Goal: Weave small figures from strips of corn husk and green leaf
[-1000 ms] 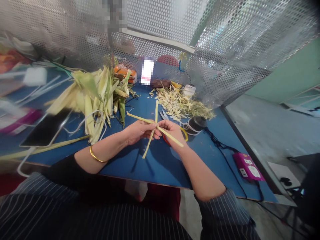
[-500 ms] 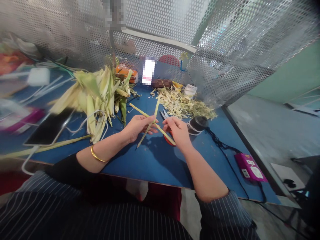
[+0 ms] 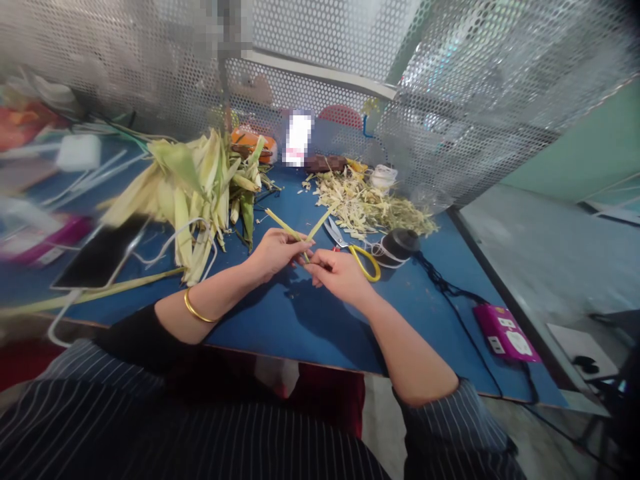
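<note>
Two narrow strips of corn husk (image 3: 321, 223) cross each other between my hands, above the blue table (image 3: 280, 327). My left hand (image 3: 277, 255) pinches them near the crossing, thumb on top. With thumb and fingertips closed, my right hand (image 3: 337, 273) grips the lower part of the strips, whose ends are hidden behind the fingers. Just past my right hand lie scissors (image 3: 369, 263) with a yellow handle, their blades pointing away. A black cone of thread (image 3: 401, 245) with white string around it stands to the right of them.
On the left is a heap of corn husks (image 3: 200, 180), with a dark phone (image 3: 100, 253) and white cables beside it. Husk scraps (image 3: 360, 203) are piled at the back. A magenta power strip (image 3: 506, 333) lies at the right edge. Perforated metal mesh (image 3: 320, 80) stands behind.
My right hand came off the crossing, then moved back in to the left and closed on the lower strip ends. The strips' long lower ends no longer show. The yellow scissor handle is uncovered.
</note>
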`<move>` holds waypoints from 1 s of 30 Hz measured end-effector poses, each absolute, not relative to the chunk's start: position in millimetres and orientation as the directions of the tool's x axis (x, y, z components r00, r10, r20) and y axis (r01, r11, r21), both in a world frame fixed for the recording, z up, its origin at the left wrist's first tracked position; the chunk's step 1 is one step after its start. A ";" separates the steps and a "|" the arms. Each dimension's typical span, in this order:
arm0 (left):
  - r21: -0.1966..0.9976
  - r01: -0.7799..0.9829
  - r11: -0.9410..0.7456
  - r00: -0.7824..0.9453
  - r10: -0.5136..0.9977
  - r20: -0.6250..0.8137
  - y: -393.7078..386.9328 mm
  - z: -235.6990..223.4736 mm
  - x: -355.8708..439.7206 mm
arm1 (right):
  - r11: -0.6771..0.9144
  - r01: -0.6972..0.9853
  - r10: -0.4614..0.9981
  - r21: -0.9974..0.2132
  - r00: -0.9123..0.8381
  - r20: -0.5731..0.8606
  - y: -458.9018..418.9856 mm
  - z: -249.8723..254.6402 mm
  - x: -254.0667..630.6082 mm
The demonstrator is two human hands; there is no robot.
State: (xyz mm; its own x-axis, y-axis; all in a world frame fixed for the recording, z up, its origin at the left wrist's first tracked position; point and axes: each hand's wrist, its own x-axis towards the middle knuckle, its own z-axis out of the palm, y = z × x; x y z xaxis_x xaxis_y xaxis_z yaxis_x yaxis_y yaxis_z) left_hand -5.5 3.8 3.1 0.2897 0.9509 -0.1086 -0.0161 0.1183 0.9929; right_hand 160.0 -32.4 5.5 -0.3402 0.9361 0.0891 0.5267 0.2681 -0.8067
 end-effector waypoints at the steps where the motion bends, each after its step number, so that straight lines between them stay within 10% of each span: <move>1: 0.992 -0.023 0.124 0.305 0.946 -0.111 3.8 3.1 -6.1 | 0.268 0.535 0.945 -0.801 -0.308 0.110 -30.8 6.2 161.9; 6: 0.978 0.025 0.205 0.430 0.881 -0.196 1.5 1.9 -8.6 | 0.126 0.318 0.991 -0.940 0.009 0.136 -17.1 4.2 170.1; 11: 0.952 0.082 0.293 0.498 0.816 -0.294 0.5 -0.5 -8.5 | 0.049 0.076 0.997 -0.996 -0.056 0.045 -15.9 -1.1 163.8; 30: 0.933 -0.140 0.332 0.340 0.901 -0.269 1.4 -0.6 -5.0 | 0.170 0.130 0.985 -0.977 0.017 0.173 -21.3 -1.3 158.0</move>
State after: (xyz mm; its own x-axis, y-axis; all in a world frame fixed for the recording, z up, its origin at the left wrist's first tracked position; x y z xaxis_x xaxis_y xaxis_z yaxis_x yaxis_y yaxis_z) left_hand -5.0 1.4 -0.6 0.3404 0.9009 -0.2695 -0.1398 0.3319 0.9329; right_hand 158.0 -21.3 -1.3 0.0175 0.9847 0.1735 0.1298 0.1698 -0.9769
